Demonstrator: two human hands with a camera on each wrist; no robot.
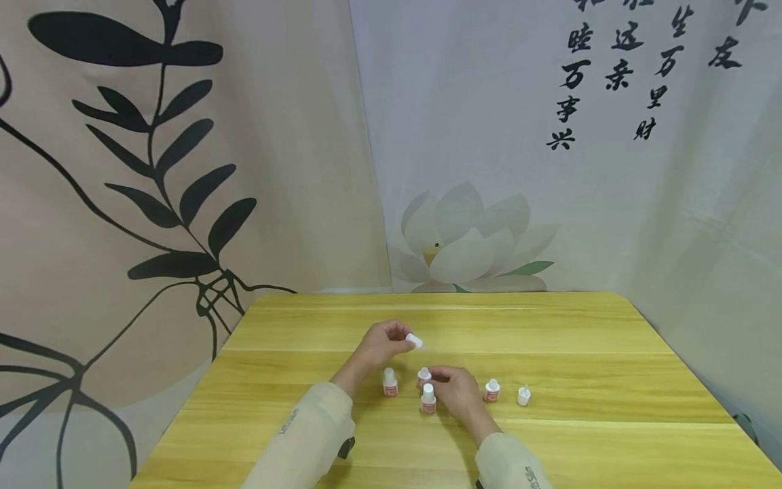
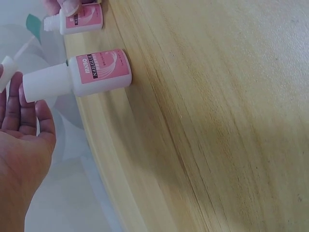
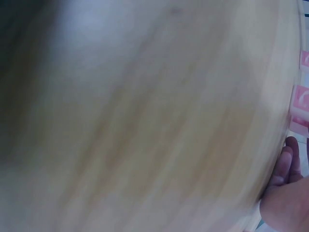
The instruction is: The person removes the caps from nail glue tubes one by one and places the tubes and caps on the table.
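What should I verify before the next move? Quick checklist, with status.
1. White cap pinched in left hand: ok.
2. Small bottle gripped by right hand: ok.
3. Bottle's neck uncovered: ok, no cap on it.
4. Front bottle upright and capped: ok.
5. Gap between front bottle and gripped one: cannot tell.
6. Sharp right wrist view: not ok, blurred.
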